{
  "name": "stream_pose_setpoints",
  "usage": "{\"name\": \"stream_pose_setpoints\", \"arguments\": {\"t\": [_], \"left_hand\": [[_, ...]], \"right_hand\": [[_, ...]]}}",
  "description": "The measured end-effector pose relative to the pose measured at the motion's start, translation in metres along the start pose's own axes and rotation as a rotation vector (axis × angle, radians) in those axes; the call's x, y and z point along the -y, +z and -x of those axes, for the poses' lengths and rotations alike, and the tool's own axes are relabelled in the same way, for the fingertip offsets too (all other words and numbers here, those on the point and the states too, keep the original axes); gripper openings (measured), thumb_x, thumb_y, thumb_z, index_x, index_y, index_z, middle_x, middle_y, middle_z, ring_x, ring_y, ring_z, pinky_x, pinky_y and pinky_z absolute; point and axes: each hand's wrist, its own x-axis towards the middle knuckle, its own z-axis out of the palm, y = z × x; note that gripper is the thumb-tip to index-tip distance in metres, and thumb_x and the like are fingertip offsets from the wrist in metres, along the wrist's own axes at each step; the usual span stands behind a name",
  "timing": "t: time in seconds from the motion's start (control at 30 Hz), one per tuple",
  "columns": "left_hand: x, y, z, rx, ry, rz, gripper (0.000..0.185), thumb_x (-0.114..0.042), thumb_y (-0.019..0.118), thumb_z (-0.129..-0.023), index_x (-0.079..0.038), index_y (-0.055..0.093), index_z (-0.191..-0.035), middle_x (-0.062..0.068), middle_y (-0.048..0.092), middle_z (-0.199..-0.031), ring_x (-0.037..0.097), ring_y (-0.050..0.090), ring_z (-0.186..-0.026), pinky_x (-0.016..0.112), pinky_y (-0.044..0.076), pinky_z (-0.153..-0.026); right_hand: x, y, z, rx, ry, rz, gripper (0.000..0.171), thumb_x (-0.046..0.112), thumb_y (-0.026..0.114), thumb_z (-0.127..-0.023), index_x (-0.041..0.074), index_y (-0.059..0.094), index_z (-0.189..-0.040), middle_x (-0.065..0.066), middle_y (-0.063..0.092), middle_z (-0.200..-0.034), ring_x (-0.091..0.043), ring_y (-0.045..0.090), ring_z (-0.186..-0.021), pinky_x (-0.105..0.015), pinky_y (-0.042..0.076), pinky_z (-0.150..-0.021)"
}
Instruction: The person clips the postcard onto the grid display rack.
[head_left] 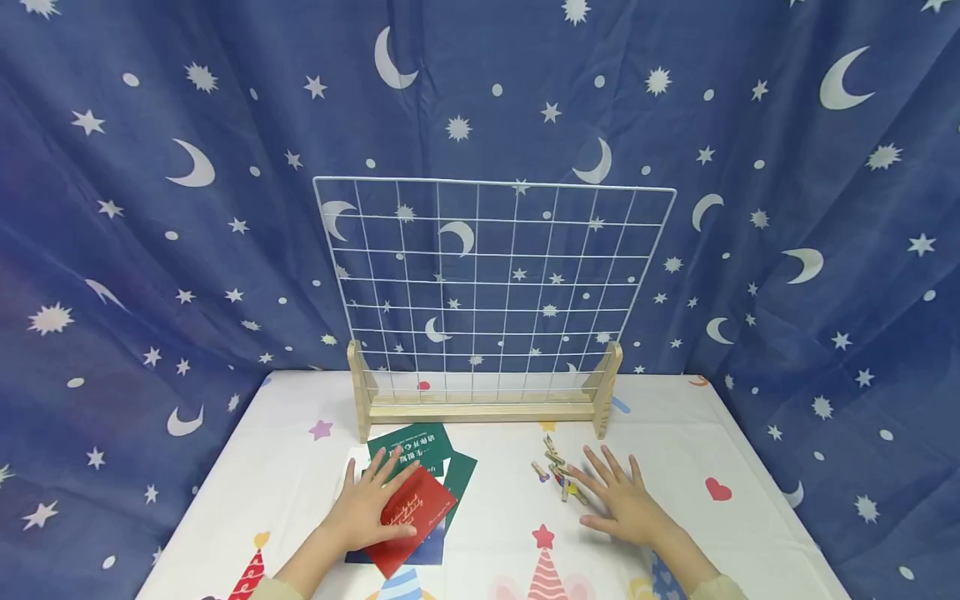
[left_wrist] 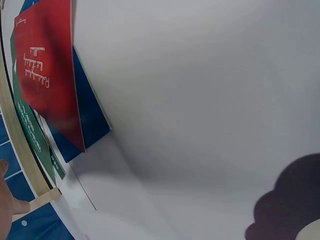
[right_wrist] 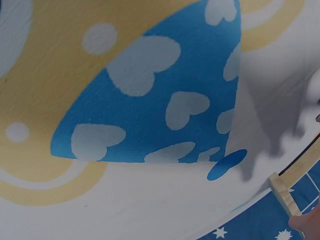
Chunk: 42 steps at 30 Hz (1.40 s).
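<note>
My left hand (head_left: pixel 369 508) is spread over a loose pile of cards, fingers straight and apart. Under and beside it lie a red card (head_left: pixel 420 512) with pale script, green cards (head_left: pixel 423 442) with white lettering and a blue card (head_left: pixel 429 550). In the left wrist view the red card (left_wrist: pixel 50 65) overlaps the blue card (left_wrist: pixel 90 110). My right hand (head_left: pixel 626 504) is spread as well, palm down and holding nothing. Just left of its fingertips sits a small heap of wooden clothespins (head_left: pixel 558 471), some with coloured decorations.
Behind the cards stands a white wire grid panel (head_left: pixel 495 283) in a wooden base (head_left: pixel 480 412). A white tablecloth (head_left: pixel 502 492) printed with party hats, stars and hearts covers the table. Blue curtains (head_left: pixel 247 208) with moons and stars hang at the back and both sides.
</note>
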Motion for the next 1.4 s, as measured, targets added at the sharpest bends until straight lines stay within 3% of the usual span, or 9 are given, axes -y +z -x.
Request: {"name": "stream_pose_setpoints", "arguments": {"t": [0.13, 0.17, 0.27, 0.37, 0.43, 0.77, 0.97, 1.3, 1.4], "left_hand": [[0.002, 0.000, 0.003, 0.015, -0.017, 0.013, 0.091, -0.071, 0.061, -0.070, -0.025, 0.036, -0.145, 0.015, 0.035, -0.150, 0.045, 0.031, -0.136, 0.077, 0.021, -0.099], [0.002, 0.000, 0.004, 0.014, -0.022, 0.021, 0.091, -0.070, 0.061, -0.070, -0.024, 0.036, -0.145, 0.015, 0.035, -0.150, 0.045, 0.031, -0.136, 0.077, 0.021, -0.099], [0.003, -0.001, 0.004, 0.008, -0.030, 0.035, 0.090, -0.068, 0.063, -0.071, -0.024, 0.037, -0.145, 0.016, 0.036, -0.149, 0.045, 0.031, -0.135, 0.077, 0.021, -0.099], [0.002, -0.001, 0.004, -0.001, -0.024, 0.045, 0.089, -0.066, 0.064, -0.071, -0.023, 0.038, -0.144, 0.016, 0.037, -0.148, 0.045, 0.033, -0.134, 0.077, 0.023, -0.098], [0.003, -0.001, 0.004, -0.003, -0.021, 0.054, 0.088, -0.065, 0.065, -0.072, -0.022, 0.039, -0.144, 0.017, 0.039, -0.147, 0.046, 0.034, -0.133, 0.076, 0.025, -0.097], [0.004, 0.000, 0.004, 0.031, -0.066, 0.082, 0.080, -0.059, 0.068, -0.074, -0.026, 0.042, -0.141, 0.013, 0.043, -0.145, 0.040, 0.041, -0.130, 0.066, 0.039, -0.095], [-0.001, 0.001, 0.003, 0.004, -0.070, 0.120, 0.071, -0.052, 0.069, -0.076, -0.023, 0.049, -0.136, 0.012, 0.052, -0.136, 0.033, 0.051, -0.120, 0.056, 0.045, -0.093], [-0.010, 0.004, -0.002, -0.041, -0.056, 0.100, 0.053, -0.040, 0.072, -0.078, -0.018, 0.060, -0.125, 0.009, 0.060, -0.125, 0.030, 0.058, -0.111, 0.054, 0.048, -0.091], [-0.011, 0.004, -0.003, -0.057, -0.049, 0.099, 0.049, -0.036, 0.073, -0.078, -0.016, 0.062, -0.122, 0.005, 0.065, -0.114, 0.024, 0.061, -0.102, 0.050, 0.050, -0.088]], "right_hand": [[0.000, 0.000, 0.000, 0.001, -0.005, 0.016, 0.067, 0.046, 0.068, -0.080, 0.026, 0.045, -0.140, -0.018, 0.030, -0.151, -0.007, -0.019, -0.141, -0.075, 0.013, -0.102], [0.001, -0.001, 0.000, 0.005, -0.001, 0.023, 0.067, 0.046, 0.067, -0.080, 0.027, 0.045, -0.140, -0.017, 0.030, -0.152, -0.013, -0.015, -0.144, -0.074, 0.014, -0.102], [0.003, -0.002, -0.001, 0.018, 0.008, 0.046, 0.067, 0.047, 0.067, -0.081, 0.028, 0.044, -0.140, -0.016, 0.031, -0.152, -0.031, 0.005, -0.146, -0.074, 0.019, -0.101], [0.005, -0.002, -0.003, 0.029, 0.010, 0.064, 0.065, 0.048, 0.066, -0.082, 0.027, 0.045, -0.140, -0.015, 0.034, -0.151, -0.044, 0.031, -0.136, -0.072, 0.024, -0.100], [0.005, -0.002, -0.004, 0.035, 0.007, 0.067, 0.065, 0.047, 0.065, -0.083, 0.025, 0.045, -0.140, -0.016, 0.036, -0.149, -0.045, 0.035, -0.133, -0.072, 0.028, -0.099], [0.007, -0.003, -0.007, 0.061, 0.015, 0.088, 0.063, 0.047, 0.064, -0.084, 0.019, 0.048, -0.138, -0.018, 0.047, -0.140, -0.045, 0.044, -0.127, -0.069, 0.035, -0.095], [0.008, -0.005, -0.006, 0.076, 0.009, 0.108, 0.061, 0.047, 0.063, -0.085, 0.016, 0.049, -0.136, -0.018, 0.051, -0.135, -0.041, 0.051, -0.119, -0.063, 0.042, -0.092], [0.014, -0.011, -0.003, 0.090, 0.034, 0.064, 0.056, 0.042, 0.064, -0.086, 0.012, 0.053, -0.132, -0.016, 0.058, -0.129, -0.037, 0.057, -0.113, -0.058, 0.046, -0.089], [0.016, -0.012, -0.003, 0.070, 0.020, 0.076, 0.053, 0.039, 0.065, -0.086, 0.011, 0.055, -0.130, -0.014, 0.060, -0.127, -0.036, 0.057, -0.112, -0.057, 0.046, -0.091]]}}
